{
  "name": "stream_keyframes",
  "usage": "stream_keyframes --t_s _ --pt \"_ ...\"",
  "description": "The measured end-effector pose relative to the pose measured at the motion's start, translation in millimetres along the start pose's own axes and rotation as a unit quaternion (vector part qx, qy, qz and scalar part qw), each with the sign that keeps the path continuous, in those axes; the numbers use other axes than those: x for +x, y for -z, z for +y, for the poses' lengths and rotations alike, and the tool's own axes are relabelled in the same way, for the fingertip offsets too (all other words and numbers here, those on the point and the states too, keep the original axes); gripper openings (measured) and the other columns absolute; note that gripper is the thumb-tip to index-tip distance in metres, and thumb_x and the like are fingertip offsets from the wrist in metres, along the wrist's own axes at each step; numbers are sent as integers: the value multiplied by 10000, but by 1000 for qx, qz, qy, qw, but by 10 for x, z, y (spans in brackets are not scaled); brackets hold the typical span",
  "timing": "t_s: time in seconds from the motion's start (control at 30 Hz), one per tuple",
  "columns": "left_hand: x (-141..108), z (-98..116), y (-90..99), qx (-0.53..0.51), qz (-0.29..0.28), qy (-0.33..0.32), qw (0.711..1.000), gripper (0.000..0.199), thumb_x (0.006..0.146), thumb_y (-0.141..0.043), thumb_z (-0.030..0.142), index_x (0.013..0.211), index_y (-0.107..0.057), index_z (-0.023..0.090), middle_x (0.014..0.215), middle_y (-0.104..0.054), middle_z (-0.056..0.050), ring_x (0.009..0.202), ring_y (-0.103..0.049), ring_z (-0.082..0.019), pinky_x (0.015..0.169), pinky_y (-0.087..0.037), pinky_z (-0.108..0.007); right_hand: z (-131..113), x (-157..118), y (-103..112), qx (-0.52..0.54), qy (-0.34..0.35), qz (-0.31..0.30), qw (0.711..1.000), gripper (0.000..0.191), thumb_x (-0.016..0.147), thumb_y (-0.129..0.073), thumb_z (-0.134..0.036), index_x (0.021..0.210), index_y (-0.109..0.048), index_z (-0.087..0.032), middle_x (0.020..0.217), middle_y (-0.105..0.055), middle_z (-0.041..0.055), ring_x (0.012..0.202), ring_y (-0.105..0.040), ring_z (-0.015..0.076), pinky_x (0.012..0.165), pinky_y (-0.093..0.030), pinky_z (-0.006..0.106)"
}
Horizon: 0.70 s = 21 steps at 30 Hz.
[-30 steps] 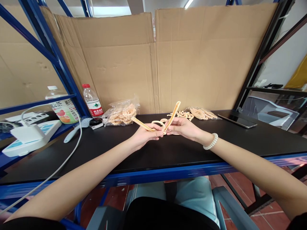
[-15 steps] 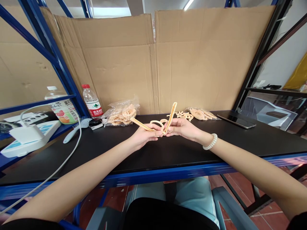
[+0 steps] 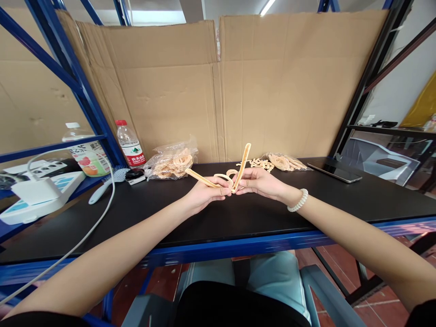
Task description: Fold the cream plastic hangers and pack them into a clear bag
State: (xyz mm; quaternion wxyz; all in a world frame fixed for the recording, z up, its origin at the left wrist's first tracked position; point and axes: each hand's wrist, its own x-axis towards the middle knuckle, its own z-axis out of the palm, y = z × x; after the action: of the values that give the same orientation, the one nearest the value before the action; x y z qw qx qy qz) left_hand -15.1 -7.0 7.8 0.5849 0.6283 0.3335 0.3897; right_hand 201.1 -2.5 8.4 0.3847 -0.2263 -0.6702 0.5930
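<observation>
A pale yellow band (image 3: 244,161), looped in the middle, is held between my two hands above the black table. Its one end rises steeply by my right hand (image 3: 256,182), and the other end slants up to the left past my left hand (image 3: 208,194). The fingers of my left hand pinch the band near its crossing. My right hand grips it just beside, fingertips close to those of the left. Small loops show between the hands. Whether it is one piece or two, I cannot tell.
Behind the hands lie a bag of ring-shaped pieces (image 3: 173,162), loose small pieces (image 3: 261,164) and another bag (image 3: 286,161). A tablet (image 3: 334,170) is at the right. At the left are a bottle (image 3: 131,145), a brush (image 3: 102,190) and a white cable (image 3: 98,222).
Both hands keep their hold on the band. Its loops between the hands look slightly lower and smaller, and the raised right end has shifted very slightly.
</observation>
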Motion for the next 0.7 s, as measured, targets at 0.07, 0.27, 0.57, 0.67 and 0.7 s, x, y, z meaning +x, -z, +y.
stream_keyframes --t_s 0.07,0.27,0.57,0.67,0.7 --pt "0 1 -2 -2 0 2 1000 320 553 -921 298 765 -744 137 790 -687 -73 764 -632 -159 642 -475 -245 -6 -3 1 -4 -2 -2 1000 250 771 -775 -299 969 -713 -159 929 -727 49 850 -709 155 878 -581 342" --pt "-37 -23 -67 -11 32 -32 999 295 550 -916 296 754 -759 154 863 -690 -64 802 -650 -172 691 -510 -265 16 5 -27 -6 11 21 1000 252 754 -787 -313 943 -710 -164 924 -727 43 844 -706 156 838 -597 331" --pt "-74 -80 -138 -61 94 -74 991 310 561 -912 309 757 -753 129 839 -724 -82 831 -691 -216 813 -548 -344 66 40 -129 -21 69 100 992 283 664 -842 -335 845 -707 -165 832 -736 25 785 -716 167 840 -597 350" --pt "-60 -105 -118 -89 102 -74 988 321 554 -917 284 765 -745 112 827 -737 -95 825 -702 -222 830 -554 -356 67 43 -166 -30 90 113 989 279 646 -849 -335 818 -709 -166 810 -738 23 759 -718 171 840 -597 366" --pt "-56 -111 -113 -94 105 -73 987 321 554 -918 278 767 -745 109 818 -737 -94 819 -701 -217 825 -556 -348 68 42 -178 -35 94 115 988 283 646 -848 -340 822 -713 -165 802 -739 26 761 -719 175 837 -598 368"
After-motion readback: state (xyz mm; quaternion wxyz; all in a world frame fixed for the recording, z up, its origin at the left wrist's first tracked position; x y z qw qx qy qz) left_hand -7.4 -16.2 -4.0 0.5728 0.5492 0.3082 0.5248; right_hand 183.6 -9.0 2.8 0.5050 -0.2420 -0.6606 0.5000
